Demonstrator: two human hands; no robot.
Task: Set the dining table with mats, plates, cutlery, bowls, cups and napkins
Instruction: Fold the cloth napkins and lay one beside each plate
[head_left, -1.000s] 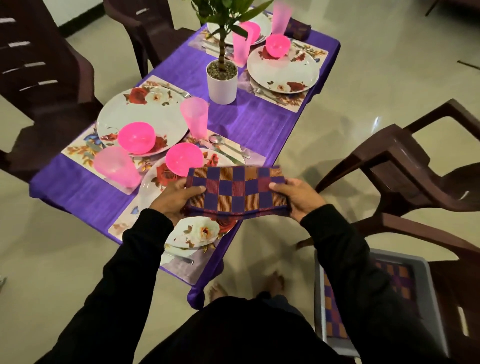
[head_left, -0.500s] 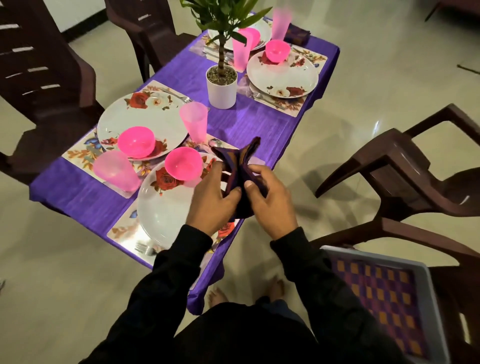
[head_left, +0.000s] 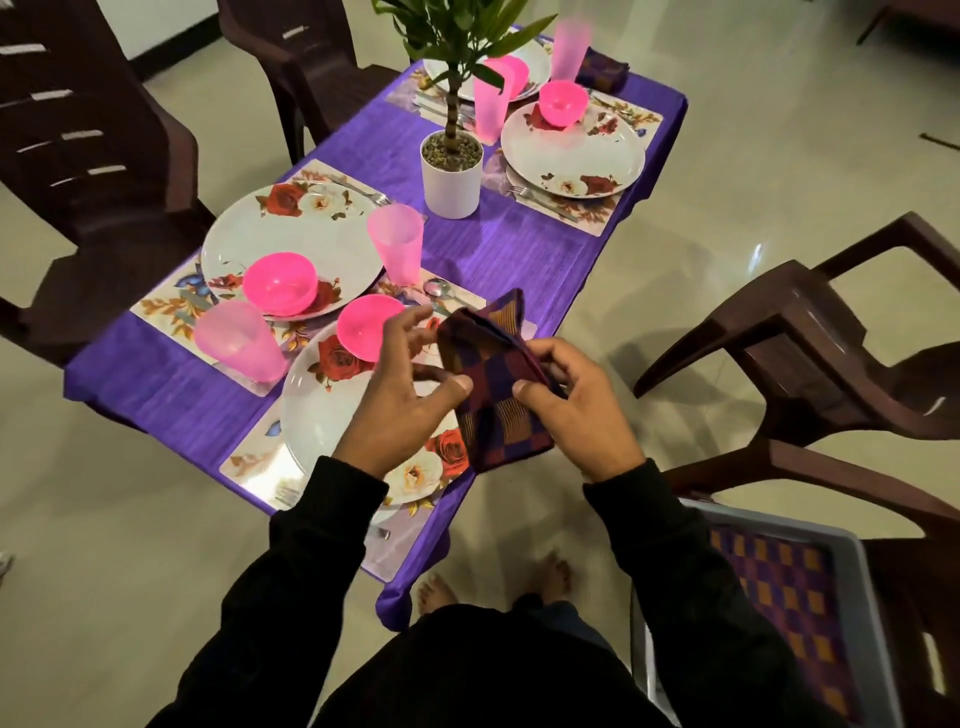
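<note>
I hold a folded checked napkin (head_left: 496, 384) in both hands, above the near right corner of the purple table (head_left: 498, 249). My right hand (head_left: 576, 410) pinches its right side with thumb and fingers, and my left hand (head_left: 402, 400) presses a thumb on its left side, with the other fingers spread open. Under my hands sits a flowered plate (head_left: 317, 410) with a pink bowl (head_left: 366, 327) on it.

Dining room, glossy pale tiled floor (head_left: 779, 130).
I see dark brown plastic chairs (head_left: 831, 353) around a purple-clothed table (head_left: 493, 249); ceiling light glares off the floor.
</note>
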